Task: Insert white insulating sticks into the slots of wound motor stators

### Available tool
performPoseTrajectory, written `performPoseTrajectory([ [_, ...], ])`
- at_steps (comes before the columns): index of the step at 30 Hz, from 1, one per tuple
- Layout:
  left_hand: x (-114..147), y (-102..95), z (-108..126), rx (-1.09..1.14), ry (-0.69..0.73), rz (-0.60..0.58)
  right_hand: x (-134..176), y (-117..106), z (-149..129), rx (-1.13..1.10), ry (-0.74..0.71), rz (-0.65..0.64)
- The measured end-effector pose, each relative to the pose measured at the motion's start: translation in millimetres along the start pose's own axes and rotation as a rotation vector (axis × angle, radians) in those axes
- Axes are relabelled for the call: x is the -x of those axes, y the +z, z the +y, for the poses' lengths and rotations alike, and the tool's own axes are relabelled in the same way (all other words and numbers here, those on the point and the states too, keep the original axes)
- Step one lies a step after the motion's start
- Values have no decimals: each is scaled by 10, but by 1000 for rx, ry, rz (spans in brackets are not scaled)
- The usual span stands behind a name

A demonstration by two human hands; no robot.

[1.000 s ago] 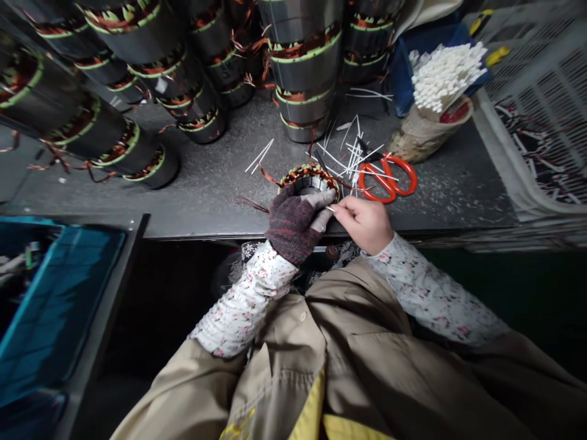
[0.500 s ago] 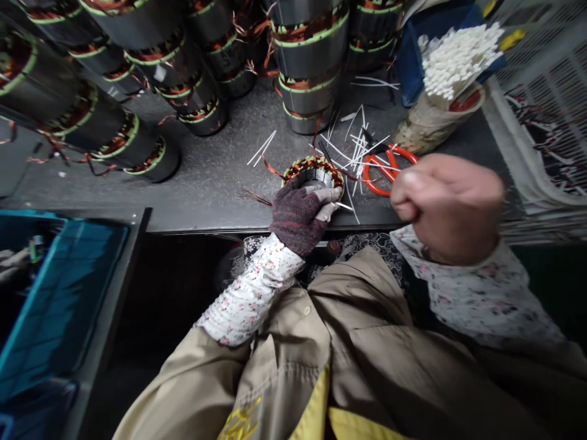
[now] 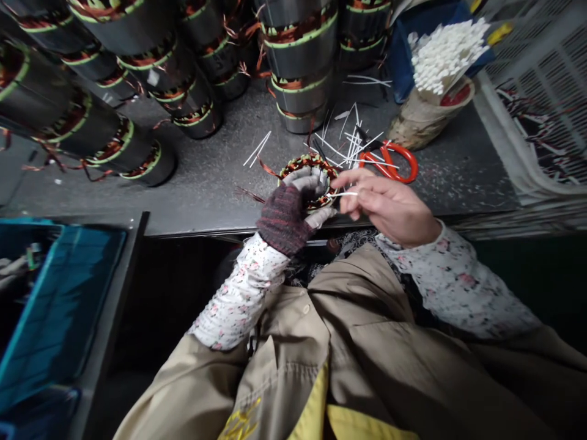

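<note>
A motor stator (image 3: 300,164) with copper windings and a green-yellow rim sits near the bench's front edge. My gloved left hand (image 3: 288,211) grips its near side, fingers reaching into the bore and thumb outside. At the stator's right rim, my bare right hand (image 3: 389,205) pinches a thin white cable tie (image 3: 345,194) between thumb and fingers; the tie's other end meets the windings. Red-handled scissors (image 3: 408,162) lie just beyond my right hand, their blades partly under loose white ties (image 3: 353,143).
Stacked stators (image 3: 300,55) line the back and left of the bench. A tilted holder (image 3: 419,122) full of white ties stands at the right, beside a white plastic basket (image 3: 499,128) of wires. A teal crate (image 3: 92,293) is at the lower left.
My right hand has come left from beside the scissors to the stator's rim, opening from a fist into a pinch on the tie. My left fingers have shifted into the bore.
</note>
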State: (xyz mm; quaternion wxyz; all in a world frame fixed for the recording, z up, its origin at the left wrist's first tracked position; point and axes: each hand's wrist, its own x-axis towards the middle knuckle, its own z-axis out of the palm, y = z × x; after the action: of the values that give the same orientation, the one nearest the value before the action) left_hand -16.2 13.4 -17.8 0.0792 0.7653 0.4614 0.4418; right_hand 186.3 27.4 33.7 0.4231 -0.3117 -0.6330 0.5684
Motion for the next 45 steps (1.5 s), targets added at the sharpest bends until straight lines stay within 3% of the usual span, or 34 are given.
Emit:
performPoseTrajectory([
  [2, 22, -31, -46, -105, 48, -65, 35, 10, 76, -92, 65, -57],
  [6, 47, -27, -4, -237, 49, -37, 125, -83, 91, -149, 127, 118],
  [11, 52, 154, 215, -289, 88, -15, -259, 15, 70, -170, -51, 233],
  [15, 48, 196, 312, -255, 110, 6, -481, 198, 183, 42, -82, 293],
  [18, 32, -4, 328, -314, 138, -12, -297, 112, 301, 335, -299, 214],
  [20, -2, -205, 337, -465, 170, -107, -160, -24, 428, 566, -396, 95],
  [22, -75, -392, 353, -588, 199, -285, -100, -151, 590, 715, -406, 13],
  [27, -428, -598, 378, -675, 90, -770, -168, -230, 897, 684, -435, 44],
  [30, -595, -584, 317, -697, 126, -867, -155, -158, 887, 669, -468, 75],
  [32, -618, -573, 248, -670, 270, -828, -108, -145, 806, 708, -495, 81],
  [34, -582, -572, 161, -560, 442, -695, -72, -226, 709, 739, -564, 133],
  [35, -553, -572, 107, -488, 524, -615, -72, -316, 668, 744, -607, 220],
  [37, -499, -556, -14, -388, 630, -510, -132, -594, 615, 743, -668, 518],
  [39, -459, -509, -135, -313, 634, -499, -277, -956, 607, 777, -629, 817],
  [40, -441, -473, -185, -261, 608, -497, -374, -1139, 615, 824, -570, 885],
  [42, -393, -383, -252, -163, 536, -439, -575, -1448, 637, 925, -444, 879],
  [45, -267, -245, -248, -193, 462, -236, -771, -1694, 618, 990, -317, 783],
])
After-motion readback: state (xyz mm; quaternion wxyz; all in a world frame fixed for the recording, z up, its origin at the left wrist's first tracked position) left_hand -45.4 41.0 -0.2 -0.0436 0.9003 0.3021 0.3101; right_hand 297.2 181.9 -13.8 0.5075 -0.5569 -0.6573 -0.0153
